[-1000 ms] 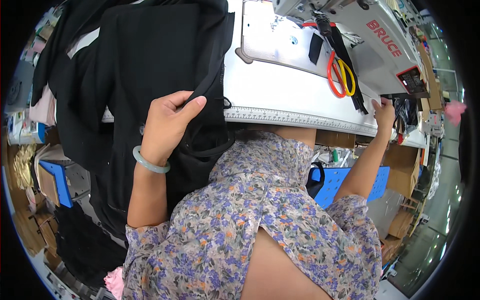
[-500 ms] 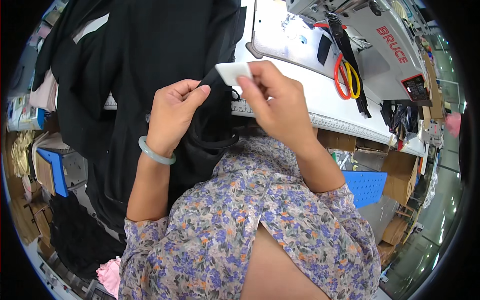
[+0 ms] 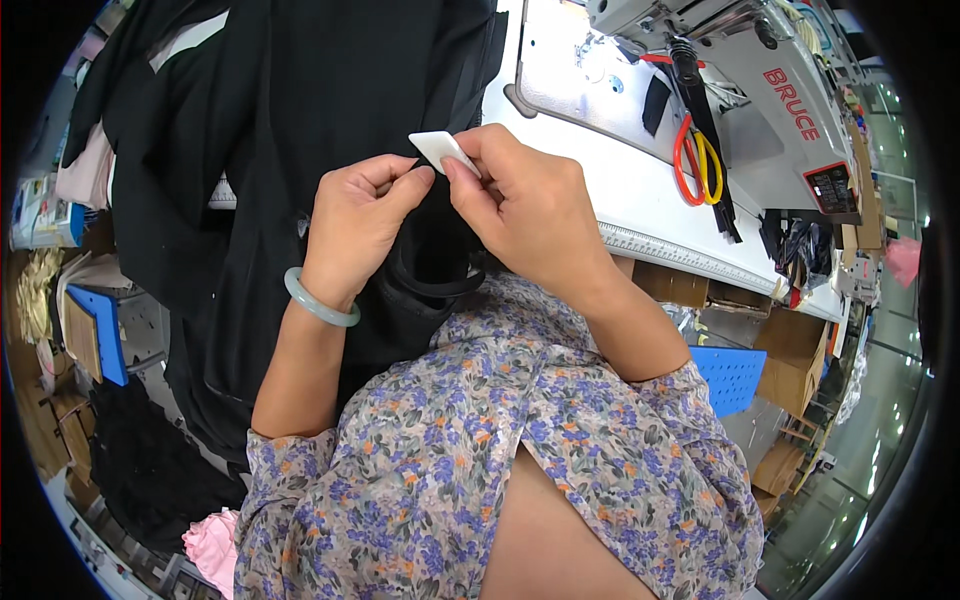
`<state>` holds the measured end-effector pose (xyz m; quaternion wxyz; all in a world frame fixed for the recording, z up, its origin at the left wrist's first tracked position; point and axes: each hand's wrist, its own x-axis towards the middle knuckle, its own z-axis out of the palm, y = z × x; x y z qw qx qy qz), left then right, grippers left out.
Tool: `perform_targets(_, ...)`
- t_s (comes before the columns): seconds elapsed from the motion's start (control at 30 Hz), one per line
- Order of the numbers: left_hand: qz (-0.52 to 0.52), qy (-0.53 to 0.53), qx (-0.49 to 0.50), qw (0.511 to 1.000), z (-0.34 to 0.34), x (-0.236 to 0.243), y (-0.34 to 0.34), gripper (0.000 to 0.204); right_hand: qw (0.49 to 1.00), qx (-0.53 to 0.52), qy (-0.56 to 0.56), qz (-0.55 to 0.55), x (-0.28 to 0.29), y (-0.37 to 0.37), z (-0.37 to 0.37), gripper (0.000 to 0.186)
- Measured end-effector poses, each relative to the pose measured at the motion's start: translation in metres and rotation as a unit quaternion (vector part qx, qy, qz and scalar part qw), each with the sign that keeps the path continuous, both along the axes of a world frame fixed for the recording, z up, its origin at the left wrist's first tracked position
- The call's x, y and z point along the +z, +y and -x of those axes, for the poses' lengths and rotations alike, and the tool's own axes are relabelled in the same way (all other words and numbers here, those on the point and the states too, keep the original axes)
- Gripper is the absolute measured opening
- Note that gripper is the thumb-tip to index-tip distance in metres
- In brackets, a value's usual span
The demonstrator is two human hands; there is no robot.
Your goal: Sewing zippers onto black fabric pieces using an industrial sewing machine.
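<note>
My left hand [image 3: 352, 228] is closed, pinching an edge of black fabric [image 3: 345, 80] between thumb and fingertips. A flat, white, slanted piece of tailor's chalk [image 3: 432, 146] sits between the thumb and fingers of my right hand [image 3: 535, 205]. The chalk's far end is right beside my left fingertips, over the black cloth; whether it touches the cloth I cannot tell. Below my hands a narrow black band [image 3: 432, 289] of the garment curves in a loop. The rest of the black cloth spreads over the table on the left and hangs down toward my lap.
A sewing machine [image 3: 745, 100] stands at the right on the white table [image 3: 630, 195]. Red-and-yellow-handled scissors [image 3: 698, 165] and black strips lie under its arm. A ruler strip [image 3: 690, 252] runs along the near edge. Blue perforated panels [image 3: 730, 380] and cardboard boxes [image 3: 790, 365] are lower down.
My right hand has moved left with the chalk, bringing it close to my left fingertips. The chalk has turned to a steeper slant. My left hand still pinches the cloth.
</note>
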<state>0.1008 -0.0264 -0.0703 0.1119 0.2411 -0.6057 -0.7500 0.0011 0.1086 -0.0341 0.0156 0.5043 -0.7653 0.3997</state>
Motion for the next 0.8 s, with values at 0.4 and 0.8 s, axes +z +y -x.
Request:
perform_targets(0.4, 0.029, 0.017, 0.004, 0.999, 0.000, -0.001, 0.003, 0.016, 0.999, 0.000, 0.034, 0.012, -0.001, -0.002, 0.000, 0.013)
perform_targets(0.8, 0.041, -0.042, -0.034, 0.998, -0.004, 0.000, -0.002, 0.019, 0.973, -0.115, -0.073, 0.188, 0.012, 0.023, 0.021, 0.011)
